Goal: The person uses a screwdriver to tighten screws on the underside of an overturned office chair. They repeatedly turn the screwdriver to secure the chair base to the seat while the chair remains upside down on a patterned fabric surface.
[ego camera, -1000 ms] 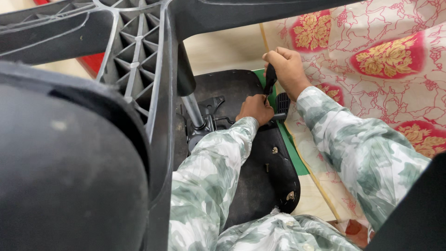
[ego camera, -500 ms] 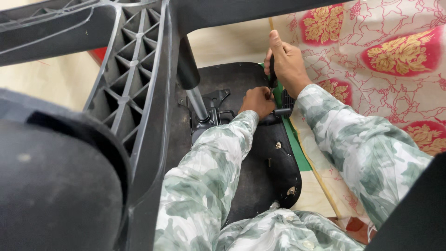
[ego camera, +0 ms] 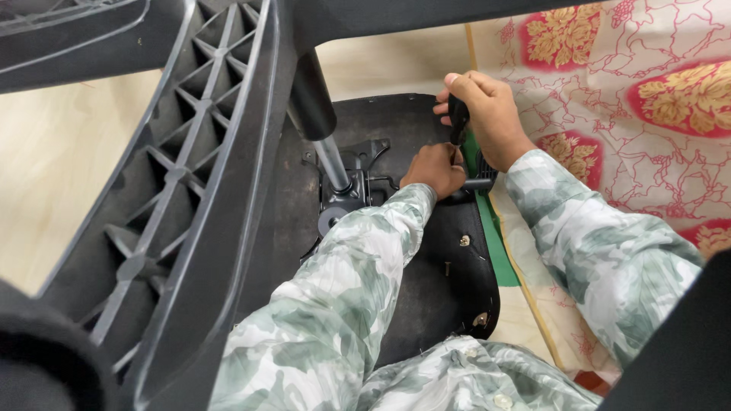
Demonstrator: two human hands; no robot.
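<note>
— What lies there?
— An upturned chair seat [ego camera: 426, 304], black underside up, metal mechanism plate [ego camera: 354, 179] at its centre.
— And the tool?
— A black handle [ego camera: 458, 118], upright near the seat's edge; its tip is hidden, possibly a screwdriver

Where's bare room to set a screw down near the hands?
Bare seat underside lies between the left sleeve and the seat's right edge. Pale floor left of the ribbed leg is open. It is crowded at the mechanism, where left hand and right hand meet.
</note>
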